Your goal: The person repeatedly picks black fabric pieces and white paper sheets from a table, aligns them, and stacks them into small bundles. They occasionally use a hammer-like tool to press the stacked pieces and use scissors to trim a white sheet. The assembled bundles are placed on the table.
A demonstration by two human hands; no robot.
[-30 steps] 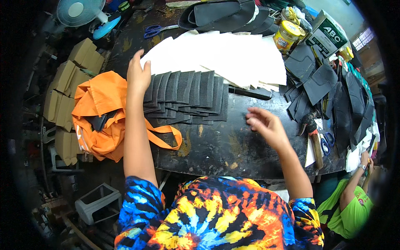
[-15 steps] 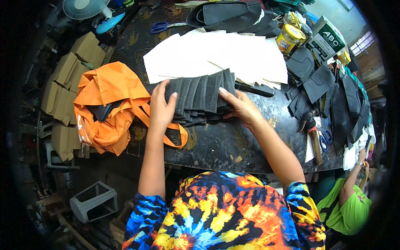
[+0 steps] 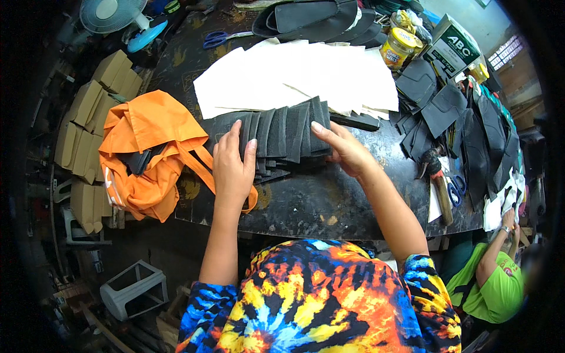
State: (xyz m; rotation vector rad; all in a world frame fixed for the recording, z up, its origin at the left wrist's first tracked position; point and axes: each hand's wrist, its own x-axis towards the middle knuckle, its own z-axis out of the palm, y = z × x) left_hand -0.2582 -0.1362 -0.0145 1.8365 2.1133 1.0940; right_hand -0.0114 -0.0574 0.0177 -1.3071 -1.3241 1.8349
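Overlapping dark grey rectangular pieces (image 3: 281, 134), foam- or felt-like, lie fanned in a row on the black table before me. My left hand (image 3: 233, 167) rests on their left end, fingers stretched out and thumb apart. At the right end, my right hand (image 3: 347, 152) has its thumb on top of the pieces and its other fingers curled around the side, partly hidden. More dark pieces show in a lower layer under the row. Just beyond them lie large white sheets (image 3: 294, 73).
An orange cloth bag (image 3: 144, 156) with black items sits left. Blue-handled scissors (image 3: 226, 39), black leather-like pieces (image 3: 312, 17) and a yellow-lidded jar (image 3: 400, 47) stand at the back. Right are black cut pieces (image 3: 444, 109), a hammer (image 3: 438, 188) and a person in green (image 3: 491, 282).
My left hand has slid inward to the right, further over the pieces. My right hand stays at their right end. The whole view has shifted slightly.
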